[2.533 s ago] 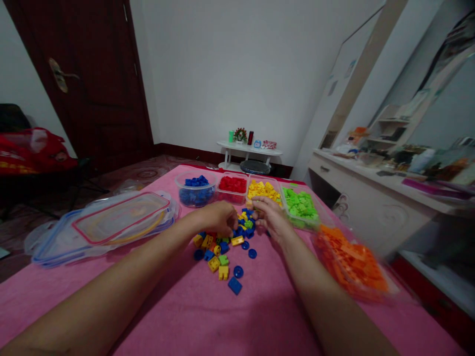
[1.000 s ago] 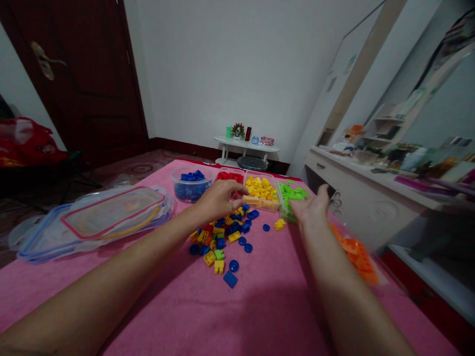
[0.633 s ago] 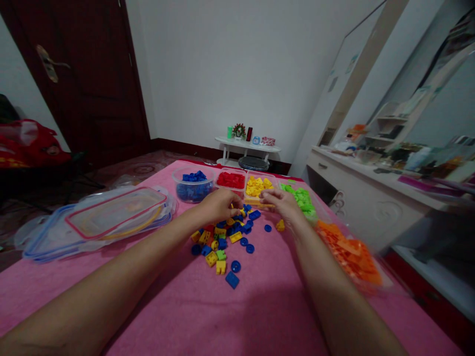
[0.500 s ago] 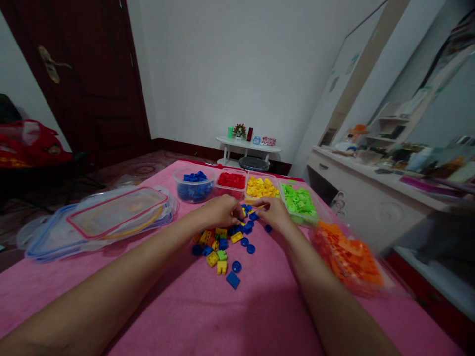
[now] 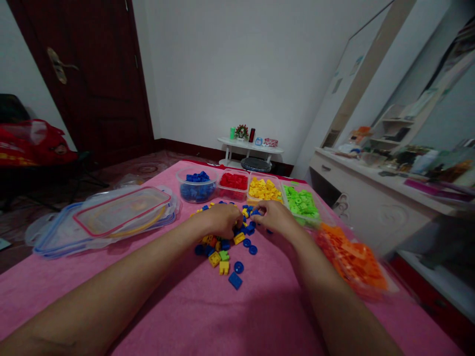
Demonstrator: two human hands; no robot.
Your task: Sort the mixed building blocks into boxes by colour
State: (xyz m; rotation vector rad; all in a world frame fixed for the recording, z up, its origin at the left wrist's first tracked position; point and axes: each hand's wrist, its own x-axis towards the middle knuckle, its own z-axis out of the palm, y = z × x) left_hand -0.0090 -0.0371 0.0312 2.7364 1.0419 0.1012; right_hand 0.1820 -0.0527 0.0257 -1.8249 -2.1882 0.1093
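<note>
A loose pile of mixed toy building bricks lies on the pink cloth, with a yellow brick (image 5: 214, 259), a green brick (image 5: 224, 255), a flat blue brick (image 5: 235, 280) and a round blue piece (image 5: 238, 267) at its near side. My left hand (image 5: 225, 219) reaches over the pile with its fingers curled down among the pieces; its fingertips are partly hidden, and what they grip does not show. Just to its right, my right hand (image 5: 275, 216) has thumb and fingers closed round a blue brick (image 5: 257, 212) at the pile's right edge.
Behind the pile stand tubs of blue bricks (image 5: 198, 188), red bricks (image 5: 233, 182), yellow bricks (image 5: 264, 189) and green bricks (image 5: 301, 201). A tub of orange bricks (image 5: 352, 259) is at the right. Stacked clear lids (image 5: 122, 212) lie at the left on the pink cloth (image 5: 178, 316).
My left hand has shifted slightly right and lower over the pile. The fingers of my right hand have drawn in round a blue brick. The whole view has turned slightly.
</note>
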